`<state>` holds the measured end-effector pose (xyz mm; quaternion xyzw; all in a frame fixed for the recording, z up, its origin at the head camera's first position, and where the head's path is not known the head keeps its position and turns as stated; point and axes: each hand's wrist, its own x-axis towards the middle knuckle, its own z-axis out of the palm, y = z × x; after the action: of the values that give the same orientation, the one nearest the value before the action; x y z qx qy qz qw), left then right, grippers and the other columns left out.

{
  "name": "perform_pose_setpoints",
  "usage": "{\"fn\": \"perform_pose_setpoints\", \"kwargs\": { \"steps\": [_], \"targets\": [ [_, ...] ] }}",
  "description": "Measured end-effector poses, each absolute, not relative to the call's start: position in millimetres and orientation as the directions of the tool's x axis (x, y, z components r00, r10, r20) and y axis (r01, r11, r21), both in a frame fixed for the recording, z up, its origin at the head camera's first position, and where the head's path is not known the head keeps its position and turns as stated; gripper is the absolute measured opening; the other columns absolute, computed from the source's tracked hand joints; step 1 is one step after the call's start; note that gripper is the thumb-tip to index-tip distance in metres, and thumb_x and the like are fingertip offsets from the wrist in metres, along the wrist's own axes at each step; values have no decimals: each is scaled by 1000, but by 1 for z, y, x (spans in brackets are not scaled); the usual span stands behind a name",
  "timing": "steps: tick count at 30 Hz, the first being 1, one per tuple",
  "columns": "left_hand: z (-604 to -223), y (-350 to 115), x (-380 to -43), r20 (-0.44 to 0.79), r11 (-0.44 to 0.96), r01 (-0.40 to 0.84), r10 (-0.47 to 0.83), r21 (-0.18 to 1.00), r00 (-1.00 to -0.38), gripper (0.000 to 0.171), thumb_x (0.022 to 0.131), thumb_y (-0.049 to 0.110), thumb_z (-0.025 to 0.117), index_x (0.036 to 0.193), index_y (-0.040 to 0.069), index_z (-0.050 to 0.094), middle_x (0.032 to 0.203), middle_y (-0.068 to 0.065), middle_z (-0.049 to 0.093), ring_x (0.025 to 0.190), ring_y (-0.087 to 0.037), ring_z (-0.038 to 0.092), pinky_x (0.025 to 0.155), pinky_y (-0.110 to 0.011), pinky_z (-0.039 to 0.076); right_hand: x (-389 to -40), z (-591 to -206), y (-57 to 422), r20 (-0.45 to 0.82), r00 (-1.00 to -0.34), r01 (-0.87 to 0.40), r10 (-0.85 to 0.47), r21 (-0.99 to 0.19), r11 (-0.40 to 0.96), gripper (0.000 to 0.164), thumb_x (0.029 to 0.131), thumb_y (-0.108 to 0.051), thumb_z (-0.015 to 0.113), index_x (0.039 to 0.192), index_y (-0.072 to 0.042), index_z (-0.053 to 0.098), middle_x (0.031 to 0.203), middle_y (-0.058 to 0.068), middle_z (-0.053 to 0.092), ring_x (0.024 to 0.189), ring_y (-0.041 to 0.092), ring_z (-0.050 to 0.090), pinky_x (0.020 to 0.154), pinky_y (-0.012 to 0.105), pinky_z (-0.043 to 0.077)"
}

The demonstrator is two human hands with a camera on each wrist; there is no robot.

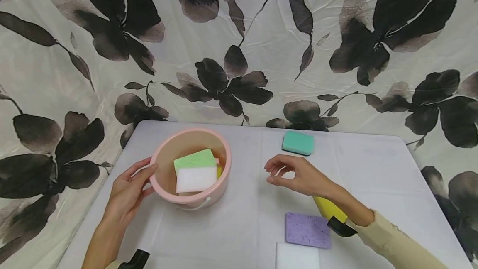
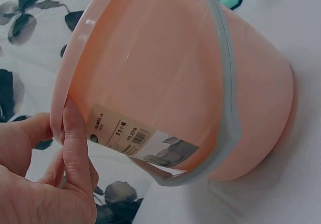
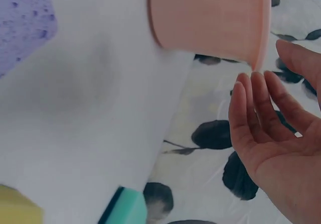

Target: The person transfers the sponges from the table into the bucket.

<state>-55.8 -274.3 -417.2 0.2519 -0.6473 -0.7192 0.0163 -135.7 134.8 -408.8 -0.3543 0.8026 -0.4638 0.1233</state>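
A pink bucket (image 1: 220,190) stands on the left part of the table, and my left hand (image 1: 127,194) pinches its rim between thumb and fingers. In the left wrist view the thumb and fingers (image 2: 75,148) clasp the rim above a paper label (image 2: 143,136). Inside the bucket lie a green sponge (image 1: 194,160) and a white sponge (image 1: 196,179), with bits of yellow and pink showing behind them. My right hand (image 1: 295,173) hovers right of the bucket, fingers loosely bent and holding nothing. Behind it sits a teal sponge (image 1: 298,142) with a dark underside.
Partly under the right forearm lies a yellow sponge (image 1: 328,207). A purple sponge (image 1: 307,230) and a white block (image 1: 297,256) lie nearer the front. The bucket's pale handle (image 2: 228,83) hangs down its side. Behind the white table (image 1: 246,235) hangs a floral cloth (image 1: 284,61).
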Motion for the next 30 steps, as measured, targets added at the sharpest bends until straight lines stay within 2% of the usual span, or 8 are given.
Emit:
{"fn": "perform_pose_setpoints", "kwargs": {
  "steps": [6, 16, 21, 30],
  "targets": [
    [-416, -274, -56, -347, -157, -310, -352, 938, -869, 70, 75, 40, 78, 135, 16, 49, 100, 13, 66, 85, -4, 65, 71, -25, 57, -119, -402, 143, 111, -740, -427, -663, -839, 337, 24, 84, -10, 72, 107, -11, 62, 100, -1, 63, 90, 19, 60, 84, 38, 54],
    [-418, -275, -55, -340, -160, -302, -351, 940, -872, 70, 76, 39, 78, 135, 15, 49, 102, 12, 66, 87, -5, 64, 71, -26, 57, -116, -454, 170, 138, -717, -465, -683, -825, 321, 29, 87, -27, 70, 112, -19, 60, 104, -7, 63, 90, 14, 61, 80, 30, 54],
    [-418, -275, -54, -353, -165, -313, -355, 935, -866, 72, 75, 40, 78, 136, 16, 48, 104, 12, 65, 88, -6, 64, 72, -26, 57, -112, -470, 181, 132, -705, -468, -697, -825, 318, 31, 86, -31, 70, 114, -22, 60, 105, -8, 62, 92, 18, 60, 80, 29, 54],
    [-418, -274, -55, -338, -159, -300, -345, 940, -876, 70, 77, 39, 77, 136, 15, 47, 104, 13, 65, 89, -5, 64, 73, -25, 57, -98, -490, 195, 86, -695, -448, -714, -829, 336, 37, 85, -31, 72, 115, -11, 61, 104, 4, 64, 91, 22, 60, 79, 32, 54]
  ]
}}
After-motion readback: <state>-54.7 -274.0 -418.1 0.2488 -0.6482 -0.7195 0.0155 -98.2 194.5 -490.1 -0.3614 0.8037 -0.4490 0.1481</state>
